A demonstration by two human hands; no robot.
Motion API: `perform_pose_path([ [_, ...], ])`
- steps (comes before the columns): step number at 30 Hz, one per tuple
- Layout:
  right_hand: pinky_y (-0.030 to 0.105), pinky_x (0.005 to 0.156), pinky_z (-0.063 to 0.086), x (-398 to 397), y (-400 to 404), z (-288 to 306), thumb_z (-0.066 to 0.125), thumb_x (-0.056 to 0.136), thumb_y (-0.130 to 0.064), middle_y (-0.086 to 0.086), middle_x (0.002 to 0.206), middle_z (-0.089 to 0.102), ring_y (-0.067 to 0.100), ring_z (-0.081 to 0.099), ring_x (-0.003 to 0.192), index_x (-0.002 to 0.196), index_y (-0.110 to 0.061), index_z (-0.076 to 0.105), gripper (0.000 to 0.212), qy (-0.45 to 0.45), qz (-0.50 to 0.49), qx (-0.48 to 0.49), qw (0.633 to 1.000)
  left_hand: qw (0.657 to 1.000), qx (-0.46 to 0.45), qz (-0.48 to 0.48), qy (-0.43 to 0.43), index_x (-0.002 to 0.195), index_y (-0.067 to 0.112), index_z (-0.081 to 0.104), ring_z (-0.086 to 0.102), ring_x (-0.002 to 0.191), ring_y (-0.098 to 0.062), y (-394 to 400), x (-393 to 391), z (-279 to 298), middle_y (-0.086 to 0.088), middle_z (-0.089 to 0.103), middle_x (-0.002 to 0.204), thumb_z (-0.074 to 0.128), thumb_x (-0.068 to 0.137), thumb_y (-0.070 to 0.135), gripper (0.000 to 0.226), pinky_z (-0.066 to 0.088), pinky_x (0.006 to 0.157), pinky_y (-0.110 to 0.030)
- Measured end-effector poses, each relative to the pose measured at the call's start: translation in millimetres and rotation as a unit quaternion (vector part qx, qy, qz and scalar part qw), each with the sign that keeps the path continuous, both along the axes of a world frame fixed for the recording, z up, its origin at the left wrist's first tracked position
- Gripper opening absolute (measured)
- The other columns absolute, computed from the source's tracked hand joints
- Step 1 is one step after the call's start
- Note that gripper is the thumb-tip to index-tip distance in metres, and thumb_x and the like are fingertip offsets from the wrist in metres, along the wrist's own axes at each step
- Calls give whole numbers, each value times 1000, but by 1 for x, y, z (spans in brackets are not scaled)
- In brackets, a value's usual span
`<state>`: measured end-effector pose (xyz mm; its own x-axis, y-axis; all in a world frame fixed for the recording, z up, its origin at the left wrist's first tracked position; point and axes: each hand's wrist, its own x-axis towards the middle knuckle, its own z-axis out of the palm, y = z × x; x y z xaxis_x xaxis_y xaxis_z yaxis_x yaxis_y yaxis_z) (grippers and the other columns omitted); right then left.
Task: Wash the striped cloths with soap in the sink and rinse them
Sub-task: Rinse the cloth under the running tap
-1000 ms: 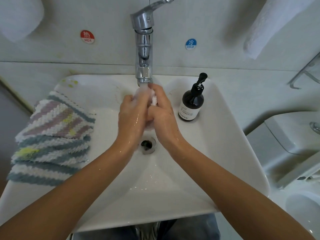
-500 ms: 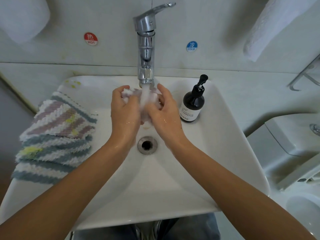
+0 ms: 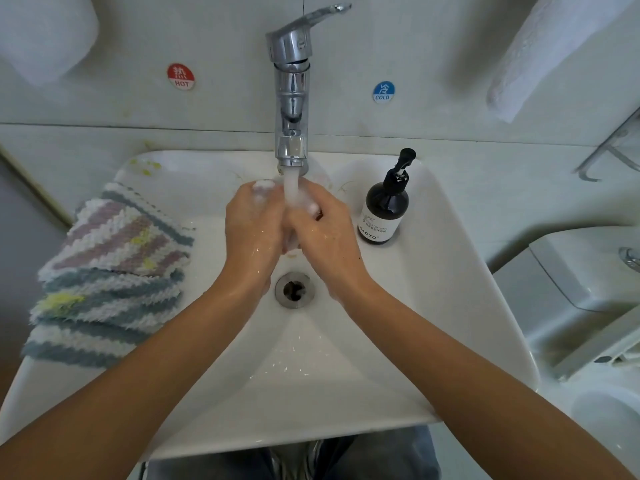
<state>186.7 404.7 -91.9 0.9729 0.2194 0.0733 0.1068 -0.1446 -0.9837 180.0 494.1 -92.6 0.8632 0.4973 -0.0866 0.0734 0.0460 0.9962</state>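
Note:
A stack of striped cloths (image 3: pixel 110 271), with pink, teal, white and yellow stripes, lies on the left rim of the white sink (image 3: pixel 467 289). My left hand (image 3: pixel 252 230) and my right hand (image 3: pixel 325 233) are pressed together over the basin, right under the running water (image 3: pixel 291 188) from the chrome tap (image 3: pixel 291 98). White foam clings to the fingertips of both hands. The fingers are bent towards each other, and I see no cloth between them. A dark soap pump bottle (image 3: pixel 382 213) stands on the back right of the sink, just right of my right hand.
The drain (image 3: pixel 295 289) sits open below my wrists. Hot and cold stickers are on the wall either side of the tap. A white towel (image 3: pixel 540 53) hangs at the upper right, and a toilet (image 3: pixel 588 271) stands to the right of the sink.
My hands have kept rubbing under the stream: they parted slightly half a second ago and are now pressed together again. The lump of foam between them has shrunk.

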Motion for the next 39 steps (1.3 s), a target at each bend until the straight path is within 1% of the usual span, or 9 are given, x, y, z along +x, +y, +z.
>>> perform_pose_path([
  [4,42,96,53,-2,6,-2,52,85,-40,0,128,61,15,60,114,137,-29,50,53,34,-2,-2,999,999,44,18,4,80,16,65,62,61,-12,-2,2,2,2,66,70,50,96,28,26,43,47,-14],
  [8,30,79,52,-2,3,1,52,96,-44,-2,125,62,13,61,106,139,-35,44,44,47,0,30,998,1000,1,7,9,77,23,66,66,57,-6,-7,-1,8,6,69,63,50,99,33,29,47,44,-19],
  [10,35,88,54,0,4,0,52,96,-47,-4,126,63,12,63,109,137,-37,45,43,46,1,28,999,999,30,-12,21,78,25,67,67,60,-6,-6,1,5,8,70,64,48,100,38,32,46,46,-15],
  [15,37,75,59,2,4,2,57,93,-40,-2,80,72,13,71,78,94,-13,64,28,37,-9,0,999,998,-1,-54,43,78,23,70,65,54,1,2,-2,4,8,70,61,46,99,43,38,44,45,-12],
  [18,17,66,53,2,1,0,59,93,-40,-8,83,68,3,66,76,96,-21,62,20,33,-50,-14,998,995,23,-81,48,84,26,73,68,65,0,2,-3,3,6,73,71,45,99,45,37,48,56,-13],
  [21,27,61,50,6,0,-1,57,92,-36,-6,82,66,9,64,72,87,-24,60,13,72,-93,14,993,996,32,-76,26,96,23,63,68,90,-12,-4,-3,0,5,70,92,46,97,51,32,53,74,-30],
  [25,23,44,39,9,-2,3,56,94,-33,-1,66,60,12,54,53,75,-19,55,23,107,-144,86,980,984,155,-80,-32,115,29,46,65,90,-10,-15,-10,-5,6,60,106,46,94,54,33,58,76,-44],
  [36,16,36,29,4,-4,5,53,96,-46,-2,53,51,5,41,34,85,-9,64,40,182,-110,110,971,978,205,-36,-12,95,25,63,66,75,-11,-15,-4,-15,7,67,81,44,97,47,29,55,66,-28],
  [39,16,38,31,1,-2,7,55,95,-45,-2,59,50,6,43,40,80,-15,53,34,155,-85,73,981,981,192,-10,-33,85,16,64,66,70,-18,-6,-3,-11,3,66,74,44,101,35,31,56,64,-37],
])
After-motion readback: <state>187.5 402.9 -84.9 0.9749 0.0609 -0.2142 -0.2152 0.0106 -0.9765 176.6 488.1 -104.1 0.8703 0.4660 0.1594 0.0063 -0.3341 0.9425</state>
